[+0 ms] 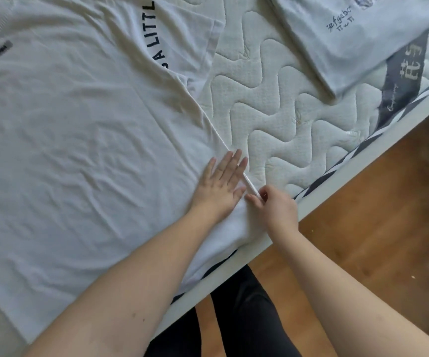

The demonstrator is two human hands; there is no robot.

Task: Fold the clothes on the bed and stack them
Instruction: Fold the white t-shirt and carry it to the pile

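A large white T-shirt (79,130) lies spread flat on the quilted mattress (280,104), its black lettering showing on a folded-over part near the top. My left hand (218,184) rests flat on the shirt near its lower hem, fingers spread. Just to its right, my right hand (275,207) pinches the shirt's hem edge at the bed's front edge. A folded white garment (357,39) with small dark print lies at the top right of the mattress.
The bed's white frame edge (363,155) runs diagonally from lower left to upper right. Beyond it is a wooden floor (378,228). My dark-clothed legs (244,318) stand against the bed.
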